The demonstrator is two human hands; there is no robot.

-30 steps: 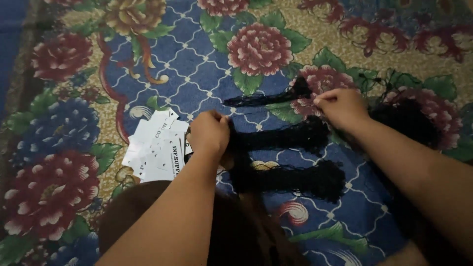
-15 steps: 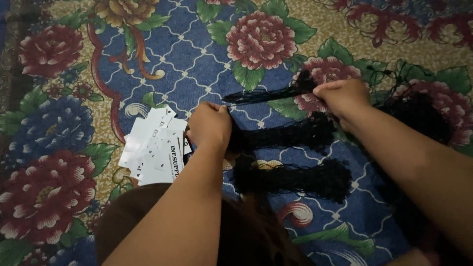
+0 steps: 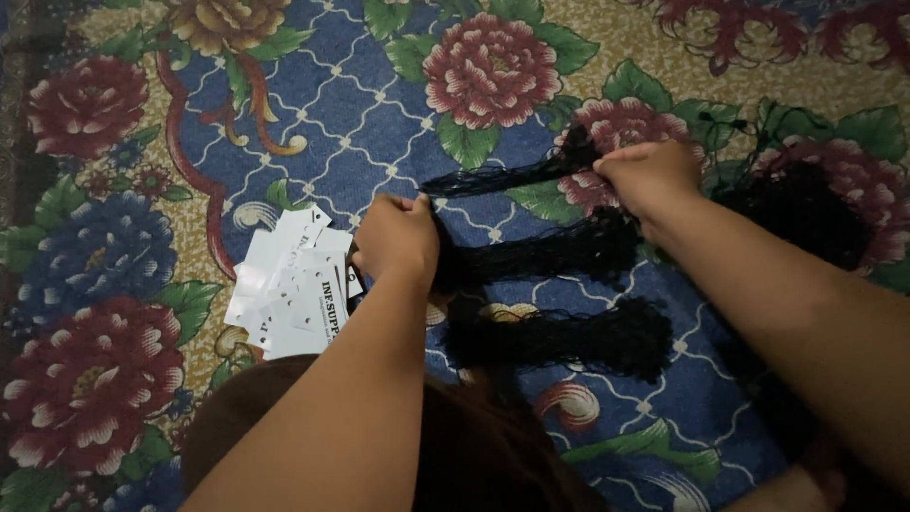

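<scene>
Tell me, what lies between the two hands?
A thin black net strand stretches from the left hand to the right hand, over the floral carpet, in the head view.

White paper cards point(image 3: 289, 284) on a flowered blue carpet point(image 3: 313, 104).

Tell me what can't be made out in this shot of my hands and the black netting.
Head view only:
- Left hand fingertips: curled under, so the grip on the top black net strip is hidden.
- Right hand fingers: hidden behind its own back.
- White paper tags: partly covered by the left hand.
- Loose net pile: too dark to separate into pieces.
- Both forearms: cut off by the bottom edge.
</scene>
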